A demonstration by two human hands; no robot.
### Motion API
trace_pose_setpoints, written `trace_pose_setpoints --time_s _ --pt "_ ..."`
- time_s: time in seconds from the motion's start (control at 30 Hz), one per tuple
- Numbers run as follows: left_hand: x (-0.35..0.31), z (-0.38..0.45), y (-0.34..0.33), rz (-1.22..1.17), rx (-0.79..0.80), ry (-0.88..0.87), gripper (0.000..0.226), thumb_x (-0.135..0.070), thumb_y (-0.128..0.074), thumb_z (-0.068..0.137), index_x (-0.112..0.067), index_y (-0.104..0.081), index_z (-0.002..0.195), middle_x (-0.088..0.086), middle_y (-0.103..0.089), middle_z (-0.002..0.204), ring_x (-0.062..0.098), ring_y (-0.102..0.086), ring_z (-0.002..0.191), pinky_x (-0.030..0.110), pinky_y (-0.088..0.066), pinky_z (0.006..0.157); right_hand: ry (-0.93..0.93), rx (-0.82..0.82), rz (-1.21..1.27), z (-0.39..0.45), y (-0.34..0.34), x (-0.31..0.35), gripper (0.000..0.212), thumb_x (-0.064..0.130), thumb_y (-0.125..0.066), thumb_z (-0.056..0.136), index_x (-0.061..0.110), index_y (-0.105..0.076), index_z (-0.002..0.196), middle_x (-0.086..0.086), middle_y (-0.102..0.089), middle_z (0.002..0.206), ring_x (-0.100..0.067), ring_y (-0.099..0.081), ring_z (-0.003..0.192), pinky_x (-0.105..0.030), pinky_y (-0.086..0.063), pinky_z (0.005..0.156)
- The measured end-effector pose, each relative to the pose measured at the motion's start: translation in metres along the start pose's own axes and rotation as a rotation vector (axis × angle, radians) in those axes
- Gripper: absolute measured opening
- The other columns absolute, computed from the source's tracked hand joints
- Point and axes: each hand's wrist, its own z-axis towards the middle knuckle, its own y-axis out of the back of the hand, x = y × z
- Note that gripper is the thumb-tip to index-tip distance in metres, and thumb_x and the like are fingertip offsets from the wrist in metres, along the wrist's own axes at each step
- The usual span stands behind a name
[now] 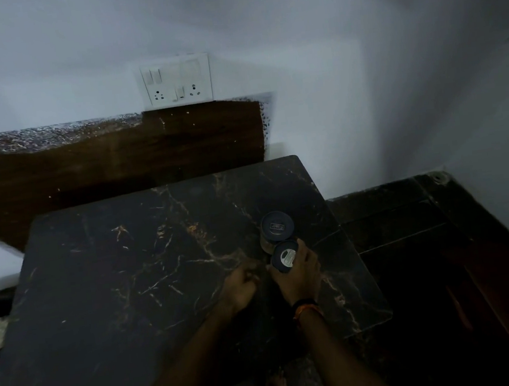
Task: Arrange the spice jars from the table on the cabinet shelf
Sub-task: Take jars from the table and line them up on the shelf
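Gripping dark-lidded spice jar (284, 257), right hand (298, 277).

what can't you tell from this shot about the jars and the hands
- Left hand, head view: fingers curled, but dim light and blur hide whether it holds anything.
- Near jar: right hand covers its body; contents unseen.
- Far jar: lid label too small and blurred to read.
- Cabinet shelf: outside the frame.

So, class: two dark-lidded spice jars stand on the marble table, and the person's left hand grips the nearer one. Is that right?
Not quite. In the head view the right hand has its grip on the nearer jar, not the left hand. The farther jar stands untouched on the marble table.
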Motion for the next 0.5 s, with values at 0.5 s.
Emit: trace_pose_setpoints --time_s 0.5 --pt "-0.004 -0.008 -0.001 -1.110 0.391 0.554 0.072 -0.067 -0.051 0.089 -0.008 -0.060 0.129 0.031 -0.059 0.130 0.049 -0.057 0.119 0.058 -0.053 0.094 0.063 0.272 0.889 0.009 0.047 0.010 0.081 0.015 -0.077 0.069 0.032 -0.046 0.143 -0.001 -0.047 0.148 -0.025 -0.049 0.132 -0.044 -0.050 0.102"
